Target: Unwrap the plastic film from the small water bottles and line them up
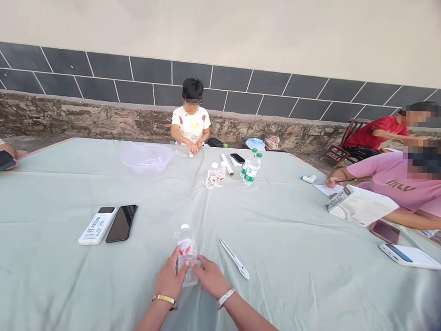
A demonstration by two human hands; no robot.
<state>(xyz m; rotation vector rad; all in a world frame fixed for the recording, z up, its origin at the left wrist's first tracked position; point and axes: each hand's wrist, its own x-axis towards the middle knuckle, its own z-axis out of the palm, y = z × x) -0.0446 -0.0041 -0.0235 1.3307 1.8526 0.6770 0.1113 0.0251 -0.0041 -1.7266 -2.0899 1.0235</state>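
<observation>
A small clear plastic bottle [186, 248] with a white cap and a red-and-white label lies or leans in front of me; I cannot tell which. On its left side, my left hand [171, 275] is closed around it, thumb across the lower part. My right hand [210, 277] grips it from the right, thumb and fingers at the label's lower edge. Something clear beside the bottle's neck is too faint to make out. Just right of my right hand lies a white utility knife [234, 258], slanting across the tablecloth.
Left of the bottle lie a white power bank [97, 226] and a black phone [122, 223]. Farther off stand small bottles [212, 176], green-capped bottles [252, 169] and a clear basin [146, 158]. A person [191, 121] sits opposite; another [393, 176] writes at right behind a folded card [364, 205].
</observation>
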